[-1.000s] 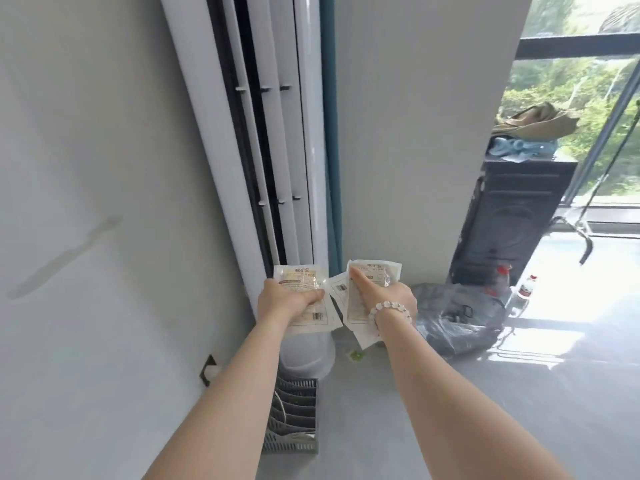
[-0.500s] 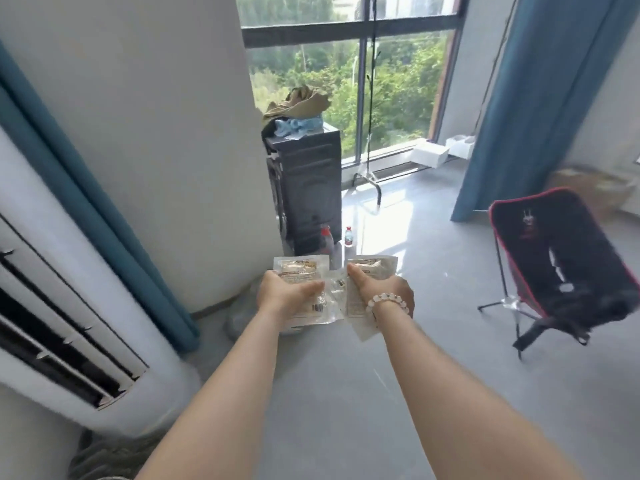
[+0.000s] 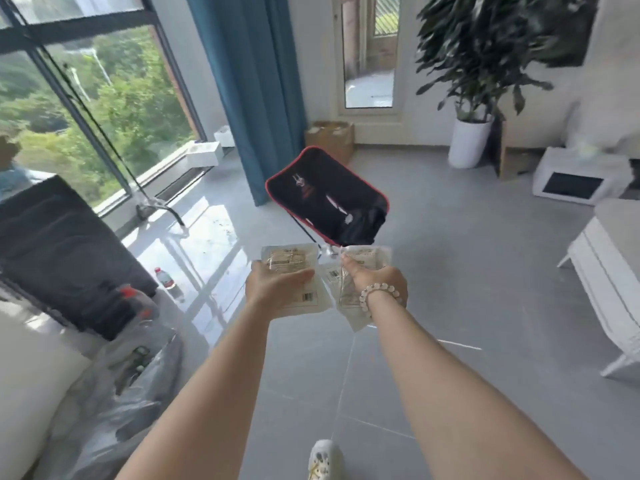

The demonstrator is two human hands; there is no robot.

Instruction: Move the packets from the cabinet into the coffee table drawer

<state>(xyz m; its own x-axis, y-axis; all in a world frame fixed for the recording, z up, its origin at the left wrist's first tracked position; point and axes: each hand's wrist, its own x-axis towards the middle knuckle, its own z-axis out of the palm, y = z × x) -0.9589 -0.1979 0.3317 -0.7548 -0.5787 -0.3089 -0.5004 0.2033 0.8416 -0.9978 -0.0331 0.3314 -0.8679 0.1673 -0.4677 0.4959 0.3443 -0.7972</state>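
— What is held in the left hand [image 3: 277, 285]?

— A clear packet [image 3: 294, 259] is gripped there, with the thumb laid across its front and the fingers hidden underneath. A barcode label can be seen near its lower edge.

— And the right hand [image 3: 375, 280]?

— A fan of packets [image 3: 367, 258] is pinched in it, the thumb pressed on top. More than one sheet is seen, but the number cannot be counted. A pale bead bracelet [image 3: 379, 292] is worn at that wrist.

— Where are the two loads placed?

— Both are held out in front at arm's length, just beside each other, above the grey tiled floor [image 3: 450, 306]. Neither is rested on any surface.

— What is seen beyond them?

— A black folding chair [image 3: 329, 202] with red trim is seen directly behind the hands. A blue curtain [image 3: 256, 81] is hung past it, beside a large window [image 3: 86, 98]. A cardboard box [image 3: 329, 136] is set against the far wall, and a leafy plant [image 3: 485, 46] is stood in a white pot [image 3: 469, 143] to the right.

— And at the edges?

— A white low table [image 3: 609, 271] is cut off at the right edge, with a white appliance [image 3: 581, 178] on the floor behind it. At the left, a dark cabinet [image 3: 59, 244], a water bottle [image 3: 165, 278] and a crumpled plastic bag [image 3: 131, 393] are seen. A pale shoe [image 3: 325, 459] is visible at the bottom.
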